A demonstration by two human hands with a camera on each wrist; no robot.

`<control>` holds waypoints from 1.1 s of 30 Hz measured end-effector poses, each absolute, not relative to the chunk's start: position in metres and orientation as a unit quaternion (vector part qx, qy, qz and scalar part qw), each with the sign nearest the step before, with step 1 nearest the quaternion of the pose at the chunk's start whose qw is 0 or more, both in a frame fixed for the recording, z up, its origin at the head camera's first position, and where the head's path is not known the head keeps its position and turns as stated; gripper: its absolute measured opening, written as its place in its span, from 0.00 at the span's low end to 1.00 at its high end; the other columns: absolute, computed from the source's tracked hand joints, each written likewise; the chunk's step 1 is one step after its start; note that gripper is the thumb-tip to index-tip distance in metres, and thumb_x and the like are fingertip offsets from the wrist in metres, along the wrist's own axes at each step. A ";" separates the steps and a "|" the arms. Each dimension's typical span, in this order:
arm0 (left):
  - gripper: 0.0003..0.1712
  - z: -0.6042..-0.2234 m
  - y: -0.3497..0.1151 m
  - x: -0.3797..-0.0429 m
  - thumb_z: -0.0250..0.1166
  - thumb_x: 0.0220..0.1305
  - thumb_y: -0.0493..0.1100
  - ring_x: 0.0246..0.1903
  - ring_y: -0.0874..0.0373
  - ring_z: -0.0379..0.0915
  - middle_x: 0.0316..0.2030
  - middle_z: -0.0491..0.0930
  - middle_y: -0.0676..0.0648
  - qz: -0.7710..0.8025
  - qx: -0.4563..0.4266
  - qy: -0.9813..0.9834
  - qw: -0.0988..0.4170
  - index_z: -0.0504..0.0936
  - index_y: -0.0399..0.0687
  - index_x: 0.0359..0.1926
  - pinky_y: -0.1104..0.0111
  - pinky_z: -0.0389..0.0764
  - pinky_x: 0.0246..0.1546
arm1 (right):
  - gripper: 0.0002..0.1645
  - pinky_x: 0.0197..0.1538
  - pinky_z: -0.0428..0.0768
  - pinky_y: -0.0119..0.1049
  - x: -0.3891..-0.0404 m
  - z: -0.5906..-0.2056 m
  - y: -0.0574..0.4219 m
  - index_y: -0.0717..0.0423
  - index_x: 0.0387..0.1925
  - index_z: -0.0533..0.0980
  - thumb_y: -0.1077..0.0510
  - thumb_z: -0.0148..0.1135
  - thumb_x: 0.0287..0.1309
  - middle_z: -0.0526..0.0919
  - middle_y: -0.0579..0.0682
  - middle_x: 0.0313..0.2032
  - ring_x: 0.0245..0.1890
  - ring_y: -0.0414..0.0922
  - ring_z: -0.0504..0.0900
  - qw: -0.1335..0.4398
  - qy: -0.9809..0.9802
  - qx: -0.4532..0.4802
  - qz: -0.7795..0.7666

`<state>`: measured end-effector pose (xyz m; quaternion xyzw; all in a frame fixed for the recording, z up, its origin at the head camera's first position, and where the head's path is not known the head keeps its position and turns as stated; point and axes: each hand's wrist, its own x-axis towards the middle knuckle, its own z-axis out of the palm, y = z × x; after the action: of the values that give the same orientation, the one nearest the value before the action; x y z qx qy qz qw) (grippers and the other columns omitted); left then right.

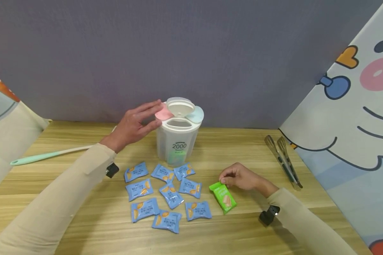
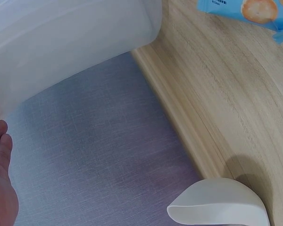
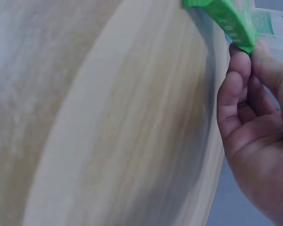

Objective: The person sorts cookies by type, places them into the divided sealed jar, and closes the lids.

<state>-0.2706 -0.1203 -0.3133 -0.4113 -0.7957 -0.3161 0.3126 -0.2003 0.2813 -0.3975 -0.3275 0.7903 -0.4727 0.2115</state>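
In the head view we saw the green packet [image 1: 223, 199] just right of the blue packets [image 1: 171, 195], its upper end pinched between the thumb and fingers of the right hand [image 1: 242, 177]. We could not tell whether its lower end touched the table [image 1: 99, 230]. We judged it light, with a slick, fairly soft wrapper; the wafers printed on it suggested brittle contents, so the flat sealed end seemed the right place to grip and the middle the wrong one to squeeze. The left hand [image 1: 132, 124] lay against the tub [image 1: 164, 141] with long, nearly straight fingers, the thumb held apart, by the pink flap [image 1: 164, 112]. The tub looked stiff, thin-walled and light enough to tip if pushed. Only here did we see the tongs [image 1: 285, 168] and the mint handle [image 1: 48, 156] of a tool.

The left wrist view showed the tub's side wall, two fingertips close together at its edge, and what the head view mostly hid: a broad white end [image 2: 221, 200], probably that tool's.

The right wrist view gave us the grip from the palm side: thumb against fingertips on the wrapper's corner, the other fingers curled in below. The packet's print was largely out of sight there.
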 end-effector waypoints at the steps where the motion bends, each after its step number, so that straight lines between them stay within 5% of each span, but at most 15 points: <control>1: 0.38 -0.313 -0.120 -0.270 0.49 0.65 0.67 0.59 0.47 0.67 0.63 0.68 0.44 -0.316 -0.412 -0.795 0.314 0.73 0.43 0.62 0.51 0.68 0.57 | 0.05 0.28 0.80 0.36 -0.201 -0.397 0.282 0.65 0.32 0.81 0.67 0.60 0.60 0.83 0.52 0.27 0.25 0.41 0.77 0.207 0.788 -0.332 -0.476; 14: 0.37 -0.313 -0.121 -0.270 0.51 0.66 0.65 0.59 0.47 0.67 0.64 0.68 0.45 -0.316 -0.413 -0.794 0.314 0.72 0.43 0.63 0.52 0.67 0.57 | 0.07 0.26 0.78 0.37 -0.203 -0.385 0.288 0.64 0.34 0.81 0.69 0.57 0.62 0.82 0.55 0.26 0.22 0.54 0.75 0.167 0.784 -0.344 -0.489; 24: 0.37 -0.313 -0.121 -0.270 0.50 0.66 0.66 0.59 0.47 0.67 0.64 0.68 0.45 -0.316 -0.412 -0.796 0.312 0.72 0.43 0.63 0.52 0.67 0.58 | 0.07 0.31 0.81 0.42 -0.207 -0.361 0.292 0.71 0.36 0.80 0.70 0.56 0.62 0.83 0.55 0.32 0.28 0.47 0.79 0.096 0.783 -0.305 -0.534; 33: 0.38 -0.312 -0.120 -0.269 0.50 0.66 0.66 0.59 0.47 0.67 0.63 0.68 0.45 -0.320 -0.414 -0.792 0.314 0.73 0.43 0.62 0.52 0.67 0.57 | 0.07 0.32 0.79 0.36 -0.205 -0.342 0.286 0.70 0.36 0.79 0.67 0.57 0.63 0.81 0.49 0.28 0.26 0.43 0.77 0.013 0.796 -0.272 -0.540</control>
<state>-0.2692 -0.1203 -0.3122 -0.4136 -0.7921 -0.3205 0.3142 -0.2048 0.2864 -0.3422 -0.2717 0.7964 -0.5402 0.0130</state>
